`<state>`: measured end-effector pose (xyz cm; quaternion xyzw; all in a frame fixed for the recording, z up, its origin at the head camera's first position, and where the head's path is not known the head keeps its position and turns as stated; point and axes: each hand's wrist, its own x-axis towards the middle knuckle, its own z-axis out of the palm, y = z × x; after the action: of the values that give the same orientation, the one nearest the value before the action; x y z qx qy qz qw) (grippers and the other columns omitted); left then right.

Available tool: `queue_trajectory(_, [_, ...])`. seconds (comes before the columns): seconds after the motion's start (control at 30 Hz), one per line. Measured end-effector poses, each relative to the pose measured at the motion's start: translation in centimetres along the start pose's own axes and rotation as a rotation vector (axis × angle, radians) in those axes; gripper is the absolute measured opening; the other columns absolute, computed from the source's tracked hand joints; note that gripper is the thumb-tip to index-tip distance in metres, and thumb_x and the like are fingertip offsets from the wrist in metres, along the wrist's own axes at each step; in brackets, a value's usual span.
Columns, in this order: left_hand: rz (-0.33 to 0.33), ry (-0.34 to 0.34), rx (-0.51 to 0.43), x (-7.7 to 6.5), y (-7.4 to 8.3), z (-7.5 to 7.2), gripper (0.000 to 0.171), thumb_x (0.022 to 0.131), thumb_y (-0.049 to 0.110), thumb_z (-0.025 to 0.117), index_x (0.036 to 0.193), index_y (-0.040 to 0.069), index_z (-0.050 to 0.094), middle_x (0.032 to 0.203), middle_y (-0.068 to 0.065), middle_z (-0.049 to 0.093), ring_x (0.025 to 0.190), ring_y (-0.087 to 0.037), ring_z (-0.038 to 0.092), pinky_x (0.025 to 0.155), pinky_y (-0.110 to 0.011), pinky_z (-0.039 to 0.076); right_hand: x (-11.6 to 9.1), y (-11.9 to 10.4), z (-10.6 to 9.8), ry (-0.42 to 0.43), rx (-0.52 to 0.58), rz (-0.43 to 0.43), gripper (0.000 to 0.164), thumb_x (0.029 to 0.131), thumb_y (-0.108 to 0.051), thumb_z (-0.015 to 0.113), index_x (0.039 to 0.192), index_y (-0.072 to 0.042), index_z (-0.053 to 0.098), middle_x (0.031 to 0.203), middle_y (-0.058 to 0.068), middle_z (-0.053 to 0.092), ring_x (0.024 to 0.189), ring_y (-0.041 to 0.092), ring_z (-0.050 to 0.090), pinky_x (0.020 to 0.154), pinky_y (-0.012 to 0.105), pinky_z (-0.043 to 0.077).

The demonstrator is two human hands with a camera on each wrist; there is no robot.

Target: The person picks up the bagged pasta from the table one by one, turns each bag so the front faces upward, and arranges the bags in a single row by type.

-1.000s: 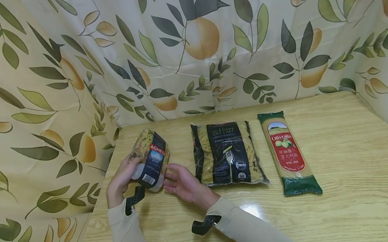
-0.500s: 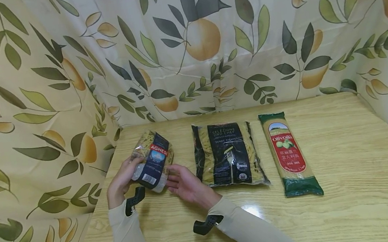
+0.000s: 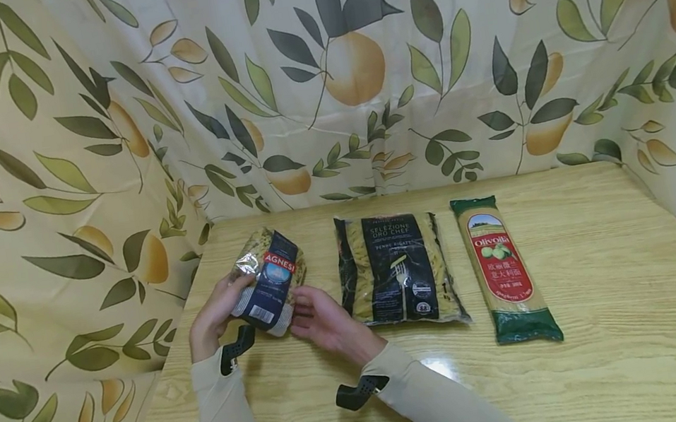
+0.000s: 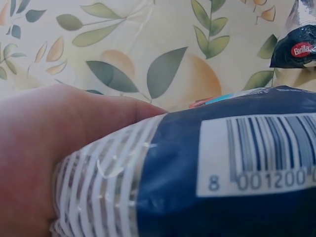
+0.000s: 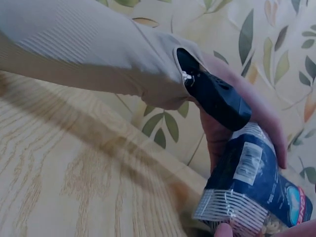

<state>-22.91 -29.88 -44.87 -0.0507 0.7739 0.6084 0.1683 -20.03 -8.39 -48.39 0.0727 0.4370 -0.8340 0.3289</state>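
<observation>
An Agnesi pasta bag [image 3: 268, 288], clear with a dark blue label, is raised at the left side of the table. My left hand [image 3: 218, 311] grips its left side, thumb over the front and the other fingers hidden behind; the left wrist view shows that hand [image 4: 64, 133] against the striped end of the bag [image 4: 237, 163]. At the bag's lower right edge, my right hand [image 3: 330, 322] touches it with loosely extended fingers. In the right wrist view, the bag's barcode [image 5: 248, 163] and striped end face the camera, with right fingertips [image 5: 224, 230] at the bottom.
On the wooden table [image 3: 628, 272], a black-and-clear penne rigate bag [image 3: 395, 267] lies in the middle. Right of it lies a long Olivoilà spaghetti pack [image 3: 504, 267] with green ends. A leaf-and-fruit patterned curtain [image 3: 422, 71] encloses the back and sides.
The Agnesi bag has shifted slightly right and turned a little in my left hand, showing its label more squarely. The right hand stays at its edge; the other packs stay put.
</observation>
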Motion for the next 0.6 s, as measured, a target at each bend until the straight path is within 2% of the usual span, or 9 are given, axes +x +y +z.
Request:
queue_trajectory(0.1, [0.004,0.008,0.002,0.09,-0.06,0.15,0.061,0.110,0.031,0.040,0.157,-0.005,0.026,0.098,0.001,0.067,0.083,-0.010,0.069,0.072,-0.030,0.061,-0.03,0.03,-0.05,-0.008,-0.003,-0.006,0.060,0.102,-0.033,0.052,0.147,0.006,0.042,0.148,0.026,0.047,0.133,0.036,0.051,0.122,0.051,0.037])
queue_trajectory(0.23, [0.004,0.016,0.003,0.20,-0.07,0.23,0.061,0.110,0.031,0.041,0.155,-0.007,0.029,0.097,0.001,0.067,0.083,-0.010,0.069,0.073,-0.030,0.061,-0.07,0.04,0.02,-0.004,-0.039,-0.010,0.056,0.101,-0.033,0.054,0.144,0.002,0.045,0.150,0.025,0.048,0.127,0.033,0.053,0.114,0.045,0.044])
queue_trajectory(0.4, [-0.007,0.022,0.011,0.20,-0.07,0.30,0.061,0.110,0.034,0.041,0.153,-0.008,0.032,0.097,0.001,0.068,0.083,-0.008,0.069,0.073,-0.028,0.060,-0.16,0.08,0.12,0.028,-0.046,-0.025,0.040,0.099,-0.030,0.058,0.131,-0.007,0.054,0.127,0.014,0.059,0.109,0.024,0.056,0.100,0.037,0.047])
queue_trajectory(0.6, [-0.013,0.024,0.015,0.41,-0.14,0.25,0.062,0.111,0.039,0.042,0.150,-0.009,0.035,0.093,0.003,0.069,0.080,-0.008,0.069,0.071,-0.027,0.060,-0.50,-0.38,0.34,0.055,-0.063,-0.043,0.023,0.098,-0.028,0.060,0.114,-0.012,0.061,0.102,0.002,0.064,0.094,0.016,0.058,0.086,0.030,0.050])
